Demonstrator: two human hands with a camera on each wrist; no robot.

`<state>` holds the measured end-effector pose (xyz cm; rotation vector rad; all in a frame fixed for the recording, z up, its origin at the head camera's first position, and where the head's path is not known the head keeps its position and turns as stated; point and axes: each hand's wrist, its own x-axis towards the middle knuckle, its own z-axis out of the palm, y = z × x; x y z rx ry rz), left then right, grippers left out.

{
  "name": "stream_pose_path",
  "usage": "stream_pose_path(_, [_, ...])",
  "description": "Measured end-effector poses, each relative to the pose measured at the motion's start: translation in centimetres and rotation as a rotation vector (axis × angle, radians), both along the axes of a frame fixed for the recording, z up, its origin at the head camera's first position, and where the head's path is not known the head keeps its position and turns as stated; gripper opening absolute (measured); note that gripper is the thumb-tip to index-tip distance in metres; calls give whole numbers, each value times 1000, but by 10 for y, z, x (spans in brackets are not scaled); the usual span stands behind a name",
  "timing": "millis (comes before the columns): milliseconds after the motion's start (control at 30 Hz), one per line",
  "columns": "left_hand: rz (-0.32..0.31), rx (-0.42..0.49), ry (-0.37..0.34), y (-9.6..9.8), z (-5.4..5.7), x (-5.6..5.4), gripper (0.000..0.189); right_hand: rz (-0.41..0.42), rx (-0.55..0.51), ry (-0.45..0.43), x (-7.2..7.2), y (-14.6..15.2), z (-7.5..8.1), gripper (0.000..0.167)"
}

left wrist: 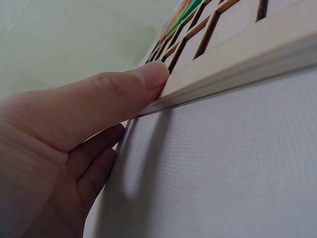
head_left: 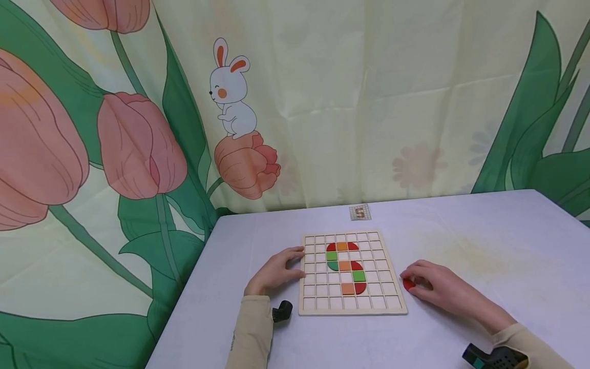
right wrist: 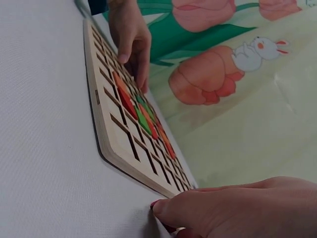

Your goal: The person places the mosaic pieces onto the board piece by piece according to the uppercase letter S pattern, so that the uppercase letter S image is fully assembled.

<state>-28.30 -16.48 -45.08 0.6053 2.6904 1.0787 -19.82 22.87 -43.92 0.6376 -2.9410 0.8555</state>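
A square wooden grid board (head_left: 326, 305) lies on the table, with red, orange and green pieces set in its cells in an S-like figure. My left hand (head_left: 275, 270) rests at the board's left edge, fingers extended. In the left wrist view the thumb (left wrist: 151, 75) touches the board's rim (left wrist: 237, 64). To the right of the board, my right hand (head_left: 440, 288) pinches a red piece (head_left: 407, 284) low over the table. Only a sliver of that red piece (right wrist: 156, 202) shows in the right wrist view; the fingers hide the rest.
A small card (head_left: 360, 212) with a printed grid and figure lies behind the board, near the far edge of the white-covered table (head_left: 461, 220). A curtain (head_left: 332, 102) with tulips and a rabbit hangs behind. Black devices sit at both wrists.
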Motion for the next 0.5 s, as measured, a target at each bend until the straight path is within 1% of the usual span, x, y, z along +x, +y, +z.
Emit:
stream_pose_path(133, [5,2,0,0,0,1,60,-6,7,0,0,-1,-1,29])
stream_pose_path(500, [-4,9,-2,-1,1,1,59,8,17,8,0,-1,-2,30])
